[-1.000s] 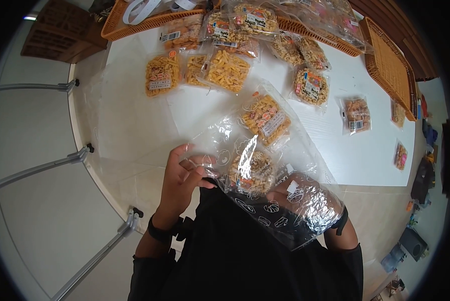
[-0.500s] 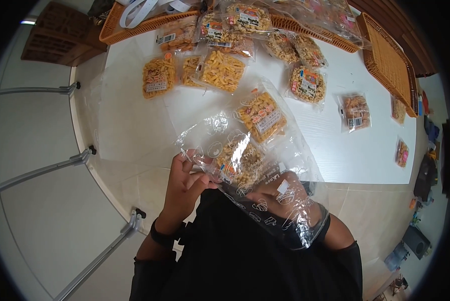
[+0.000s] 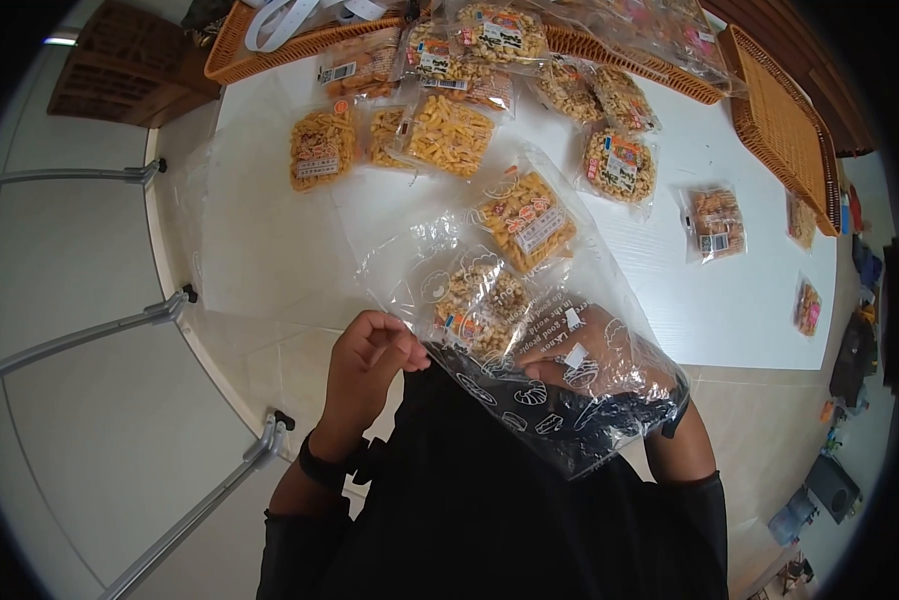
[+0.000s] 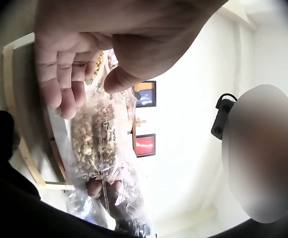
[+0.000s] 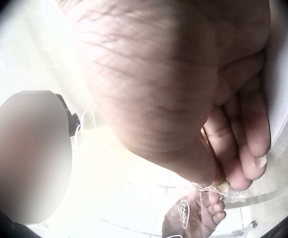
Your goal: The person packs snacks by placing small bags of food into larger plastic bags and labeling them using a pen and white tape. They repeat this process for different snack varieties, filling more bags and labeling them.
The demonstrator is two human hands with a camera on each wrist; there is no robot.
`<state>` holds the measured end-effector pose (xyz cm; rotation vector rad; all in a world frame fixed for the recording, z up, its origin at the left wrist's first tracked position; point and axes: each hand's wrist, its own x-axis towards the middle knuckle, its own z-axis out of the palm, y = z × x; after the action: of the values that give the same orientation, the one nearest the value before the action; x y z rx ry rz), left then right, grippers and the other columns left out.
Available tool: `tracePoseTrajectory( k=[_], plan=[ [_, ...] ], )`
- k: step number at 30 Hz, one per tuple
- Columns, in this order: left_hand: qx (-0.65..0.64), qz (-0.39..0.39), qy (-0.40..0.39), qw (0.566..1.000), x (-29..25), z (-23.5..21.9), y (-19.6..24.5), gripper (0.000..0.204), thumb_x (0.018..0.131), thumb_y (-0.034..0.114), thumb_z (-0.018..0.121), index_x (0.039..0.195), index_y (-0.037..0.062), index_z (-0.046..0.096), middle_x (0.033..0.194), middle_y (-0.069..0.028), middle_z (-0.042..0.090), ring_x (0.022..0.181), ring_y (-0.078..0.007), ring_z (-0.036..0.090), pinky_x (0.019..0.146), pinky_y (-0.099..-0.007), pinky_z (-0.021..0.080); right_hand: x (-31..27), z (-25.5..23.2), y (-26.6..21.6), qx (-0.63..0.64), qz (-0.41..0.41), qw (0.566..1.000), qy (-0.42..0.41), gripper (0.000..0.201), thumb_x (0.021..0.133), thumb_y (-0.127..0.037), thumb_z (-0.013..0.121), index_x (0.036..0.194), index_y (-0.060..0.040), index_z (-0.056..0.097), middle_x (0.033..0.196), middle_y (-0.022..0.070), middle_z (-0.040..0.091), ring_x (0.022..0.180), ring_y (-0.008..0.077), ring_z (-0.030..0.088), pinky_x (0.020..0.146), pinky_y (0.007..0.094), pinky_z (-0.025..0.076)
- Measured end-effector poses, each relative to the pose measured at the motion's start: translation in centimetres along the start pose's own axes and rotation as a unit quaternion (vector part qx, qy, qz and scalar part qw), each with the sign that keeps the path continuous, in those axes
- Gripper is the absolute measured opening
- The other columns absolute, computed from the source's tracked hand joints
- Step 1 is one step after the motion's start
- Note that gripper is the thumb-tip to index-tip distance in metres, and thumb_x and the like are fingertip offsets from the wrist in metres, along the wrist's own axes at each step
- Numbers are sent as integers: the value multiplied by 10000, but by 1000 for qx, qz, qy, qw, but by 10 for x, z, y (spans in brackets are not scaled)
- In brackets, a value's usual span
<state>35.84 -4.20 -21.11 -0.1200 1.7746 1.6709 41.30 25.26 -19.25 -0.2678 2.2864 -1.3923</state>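
A large clear plastic bag (image 3: 549, 425) with white printed drawings spreads in front of the person in the head view. My left hand (image 3: 372, 365) pinches its left edge between thumb and fingers. Through the film shows my right hand (image 3: 589, 350), its curled fingertips at the lower edge of a packet of pale nut-like snack (image 3: 479, 308). In the left wrist view those fingers pinch that end of the packet (image 4: 87, 144). Above it under the film lies a packet of yellow stick snacks (image 3: 529, 220). In the right wrist view the thumb meets the bent forefinger.
On the white table (image 3: 659, 320) lie several snack packets, among them yellow ones (image 3: 321, 145), nut-like ones (image 3: 619, 165) and a brown one (image 3: 717, 222). Wicker trays (image 3: 784, 130) stand along the far side. A grey metal frame (image 3: 159, 310) is at the left.
The left hand's fingers, spread a second ago, have drawn together at the bag's edge. The nut-like packet has shifted slightly up and left with the right hand.
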Motion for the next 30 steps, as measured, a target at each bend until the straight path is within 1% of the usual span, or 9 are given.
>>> tracePoseTrajectory(
  k=[2, 6, 10, 12, 14, 19, 24, 27, 30],
  plan=[
    [6, -29, -11, 1000, -3, -3, -4, 132, 962, 74, 593, 1016, -45, 573, 843, -104, 681, 812, -174, 695, 777, -303, 558, 0, -1, -1, -5, -5, 1000, 1, 177, 839, -158, 759, 1014, -145, 781, 947, 136, 741, 911, 306, 699, 863, 389, 535],
    [170, -16, -139, 975, -8, 1, -1, 146, 974, 111, 585, 927, -22, 622, 854, -95, 682, 801, -174, 672, 779, -316, 542, 2, 0, -1, -14, -20, 1000, 11, 184, 842, -143, 759, 1024, -140, 781, 955, 138, 745, 903, 296, 710, 862, 378, 544],
    [275, 15, -264, 924, -9, 19, 9, 231, 959, 166, 639, 1103, -14, 655, 964, -108, 689, 905, -172, 666, 826, -329, 526, 4, 7, -5, -27, -25, 999, 24, 191, 845, -129, 758, 1034, -135, 781, 963, 140, 750, 895, 285, 721, 861, 367, 553],
    [259, 34, -286, 922, -7, 29, 8, 321, 944, 267, 670, 1114, -6, 656, 957, -124, 695, 876, -192, 670, 762, -312, 527, 4, 6, -17, -32, -7, 999, 20, 179, 845, -126, 758, 1023, -114, 775, 971, 142, 749, 913, 285, 721, 859, 377, 556],
    [206, 100, -304, 925, -4, 34, -7, 348, 952, 303, 672, 1126, 1, 668, 939, -108, 706, 826, -165, 662, 740, -280, 521, 0, 15, -4, -33, -15, 998, 48, 198, 848, -139, 749, 1045, -131, 770, 962, 154, 736, 922, 317, 696, 858, 404, 536],
    [119, 5, -293, 949, 1, 38, -10, 325, 1007, 294, 611, 982, -22, 685, 806, -23, 652, 750, -82, 592, 709, -261, 497, -1, 22, -5, 11, 64, 997, 37, 189, 839, -103, 751, 1027, -99, 759, 950, 164, 727, 883, 312, 695, 816, 397, 531],
    [10, -4, -296, 955, -1, 36, -22, 306, 1027, 255, 581, 910, -13, 672, 791, -17, 643, 736, -83, 594, 686, -261, 495, -7, 36, 30, -71, -112, 983, 127, 313, 778, -63, 807, 1072, -145, 737, 850, 88, 700, 755, 290, 656, 725, 366, 513],
    [28, -15, -296, 955, -3, 35, -24, 314, 1022, 264, 591, 904, -15, 674, 780, -26, 651, 734, -85, 608, 680, -259, 497, -10, 40, 34, -109, -88, 979, 148, 320, 796, -50, 785, 1101, -116, 711, 942, 96, 709, 828, 305, 671, 751, 390, 525],
    [51, 0, -284, 957, -5, 37, -30, 317, 1017, 266, 598, 897, -17, 677, 762, -30, 659, 720, -86, 616, 675, -255, 497, 9, 34, 12, -83, -80, 990, 77, 347, 820, -26, 744, 1157, -85, 690, 1043, 127, 707, 930, 336, 680, 786, 417, 539]
  ],
)
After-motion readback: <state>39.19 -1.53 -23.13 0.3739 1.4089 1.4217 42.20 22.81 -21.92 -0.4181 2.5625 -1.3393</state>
